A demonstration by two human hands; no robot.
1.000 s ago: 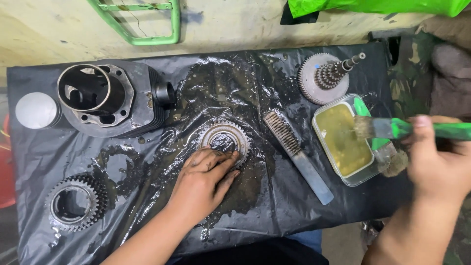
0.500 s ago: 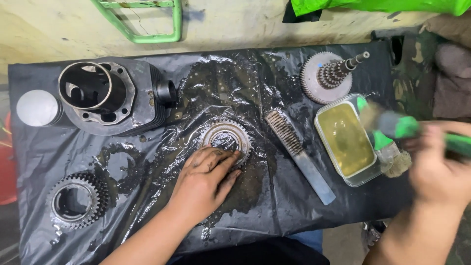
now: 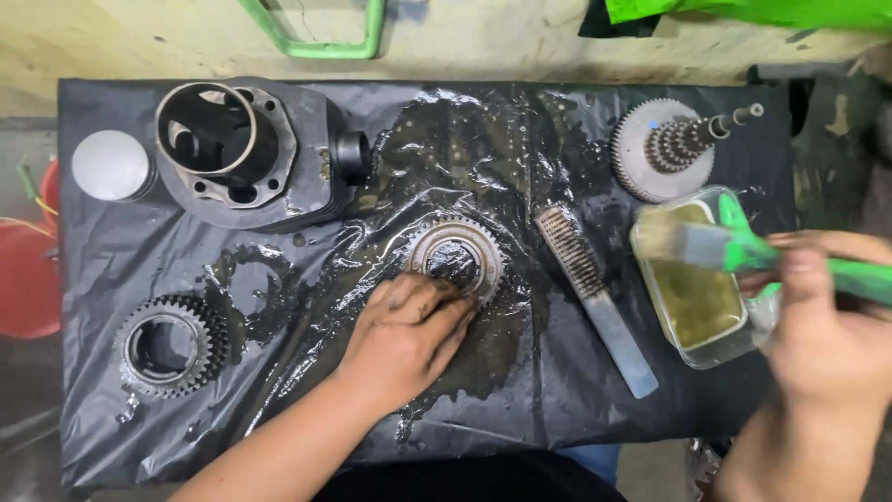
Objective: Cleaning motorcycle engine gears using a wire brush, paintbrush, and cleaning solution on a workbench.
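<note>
On the oily black plastic sheet (image 3: 557,409) covering the bench, the person's left hand (image 3: 409,335) is lying palm down, fingers spread and slightly curled, its fingertips pressing against the near edge of a flat gear (image 3: 457,256) that is sitting in a dark wet patch near the middle of the sheet. That hand is grasping nothing; it is only resting on the sheet and touching the gear's rim.

Over at the right edge, the right hand (image 3: 827,325) is closing around the green handle of a paintbrush (image 3: 734,249), thumb on top, fingers wrapped beneath. The brush is blurring with motion, its pale bristles hanging over the far end of a clear rectangular container (image 3: 739,349) that is holding yellowish-brown liquid. Whether the bristles are touching the liquid, I cannot tell.

Between the gear and the container, a wire brush (image 3: 595,297) with a flat metal handle is lying at a slant, apart from both. Beyond the container, at the far right corner of the sheet, a stepped gear cluster on a shaft (image 3: 674,149) is lying on its side. At the far left, a finned engine cylinder (image 3: 251,158) is standing with its bore opening upward, and a round silver piston top (image 3: 111,165) is sitting just beside it. Near the front left corner, another toothed gear ring (image 3: 172,346) is lying flat, well apart from the left hand. A green metal frame (image 3: 321,42) is showing on the floor beyond the bench.
</note>
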